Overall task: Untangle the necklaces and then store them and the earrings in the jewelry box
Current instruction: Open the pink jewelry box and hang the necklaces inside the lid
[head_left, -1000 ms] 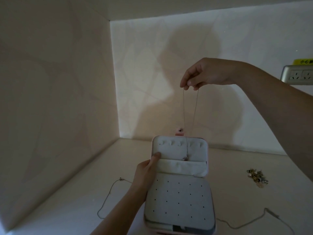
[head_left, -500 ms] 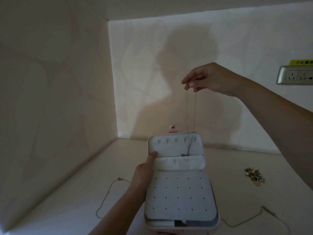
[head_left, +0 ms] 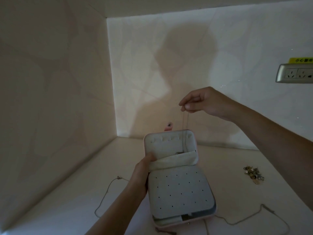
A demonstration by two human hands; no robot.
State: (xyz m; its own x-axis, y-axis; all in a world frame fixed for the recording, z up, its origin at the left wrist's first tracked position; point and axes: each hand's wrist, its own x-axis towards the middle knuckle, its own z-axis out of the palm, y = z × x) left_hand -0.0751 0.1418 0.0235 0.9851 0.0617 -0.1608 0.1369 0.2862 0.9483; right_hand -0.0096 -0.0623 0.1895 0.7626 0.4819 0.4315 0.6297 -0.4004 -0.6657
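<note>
An open pink jewelry box (head_left: 179, 192) with a pale lining stands on the table, its lid upright. My left hand (head_left: 143, 172) grips the lid's left edge, thumb on the fabric pocket. Above the lid, my right hand (head_left: 198, 102) pinches a thin necklace chain (head_left: 185, 126). The chain hangs straight down, and its lower end lies inside the lid pocket. A second necklace (head_left: 108, 190) lies on the table left of the box. A third necklace (head_left: 254, 216) lies to the right. A small heap of earrings (head_left: 253, 174) sits at the right.
The table (head_left: 67, 209) sits in a corner, with walls at the left and the back. A metal socket plate (head_left: 294, 73) with a yellow label is on the back wall at the upper right. The box's snap tab (head_left: 168, 127) sticks up behind the lid.
My right hand has come down toward the lid, and the chain's lower end has sunk into the lid pocket. My left hand stays on the lid.
</note>
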